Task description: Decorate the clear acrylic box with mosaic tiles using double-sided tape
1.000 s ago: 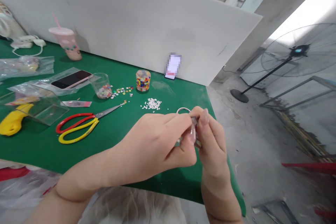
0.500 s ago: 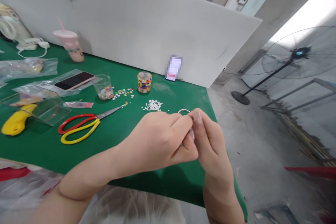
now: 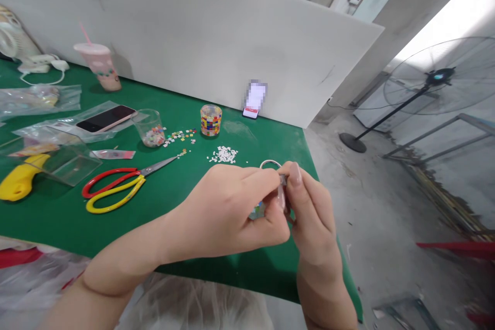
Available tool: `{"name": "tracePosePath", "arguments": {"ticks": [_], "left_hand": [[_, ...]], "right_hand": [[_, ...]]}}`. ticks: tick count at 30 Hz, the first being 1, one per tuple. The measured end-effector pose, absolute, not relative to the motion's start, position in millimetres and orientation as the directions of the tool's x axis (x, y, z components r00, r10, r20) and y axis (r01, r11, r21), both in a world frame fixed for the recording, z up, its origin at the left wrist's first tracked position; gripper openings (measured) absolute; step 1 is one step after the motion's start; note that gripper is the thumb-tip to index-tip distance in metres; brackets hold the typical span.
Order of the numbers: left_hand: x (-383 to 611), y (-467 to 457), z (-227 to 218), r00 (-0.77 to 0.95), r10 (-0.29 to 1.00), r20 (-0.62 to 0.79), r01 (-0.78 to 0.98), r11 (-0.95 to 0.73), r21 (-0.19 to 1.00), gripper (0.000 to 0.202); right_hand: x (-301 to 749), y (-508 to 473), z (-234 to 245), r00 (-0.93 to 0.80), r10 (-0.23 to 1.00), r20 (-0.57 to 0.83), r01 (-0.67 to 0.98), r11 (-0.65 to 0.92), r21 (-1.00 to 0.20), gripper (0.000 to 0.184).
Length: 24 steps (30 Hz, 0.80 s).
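Basically, in the head view, 2 hands are brought together above the right part of a green table point(image 3: 174, 113). The left hand point(image 3: 228, 206) is curled and the right hand point(image 3: 313, 206) is bent opposite; a small greyish piece point(image 3: 283, 180) is pinched between their fingertips, mostly hidden. Just beyond the fingers, 1 thin ring point(image 3: 270, 161) is seen sticking out; whether it is joined to the piece can't be told. A multicoloured patch point(image 3: 257, 210) is partly covered by the left hand. Past the hands, white chips point(image 3: 223, 154) are heaped, with a tile-covered cup point(image 3: 211, 124) behind. Further left, scissors point(image 3: 127, 185) are laid with blades closed, near a tilted clear cup point(image 3: 153, 135) with coloured bits inside. A lit phone point(image 3: 255, 99) is propped against the white board point(image 3: 185, 36).
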<state>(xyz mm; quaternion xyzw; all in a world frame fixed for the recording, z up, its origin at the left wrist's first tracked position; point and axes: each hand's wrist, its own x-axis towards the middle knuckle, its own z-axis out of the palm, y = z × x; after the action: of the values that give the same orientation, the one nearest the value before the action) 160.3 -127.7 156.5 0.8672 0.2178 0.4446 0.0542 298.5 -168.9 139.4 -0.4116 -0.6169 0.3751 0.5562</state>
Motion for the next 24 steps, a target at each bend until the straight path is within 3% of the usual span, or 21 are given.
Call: {"name": "tracePosePath", "arguments": {"ticks": [5, 11, 14, 19, 24], "left_hand": [[155.1, -126.2, 161.3, 0.535, 0.507, 0.676, 0.290, -0.862, 0.416, 0.016], [149.7, -119.8, 162.9, 0.604, 0.593, 0.532, 0.108, -0.722, 0.683, 0.024], [148.3, -114.1, 160.8, 0.669, 0.579, 0.467, -0.005, -0.624, 0.781, 0.026], [151.6, -107.1, 160.2, 0.711, 0.553, 0.434, -0.099, -0.532, 0.841, 0.028], [152.3, -108.4, 161.3, 0.706, 0.564, 0.428, -0.054, -0.560, 0.827, 0.031]], "right_hand": [[302.2, -170.1, 143.5, -0.096, 0.941, 0.326, -0.019, 0.326, -0.945, 0.040], [298.0, -175.5, 144.1, -0.106, 0.959, 0.263, -0.163, 0.244, -0.956, 0.039], [296.8, -178.7, 143.5, -0.101, 0.966, 0.236, -0.180, 0.216, -0.960, 0.038], [299.1, -180.5, 144.4, -0.137, 0.973, 0.187, -0.201, 0.157, -0.967, 0.039], [297.9, -179.2, 145.6, -0.136, 0.979, 0.153, -0.196, 0.125, -0.973, 0.040]]}}
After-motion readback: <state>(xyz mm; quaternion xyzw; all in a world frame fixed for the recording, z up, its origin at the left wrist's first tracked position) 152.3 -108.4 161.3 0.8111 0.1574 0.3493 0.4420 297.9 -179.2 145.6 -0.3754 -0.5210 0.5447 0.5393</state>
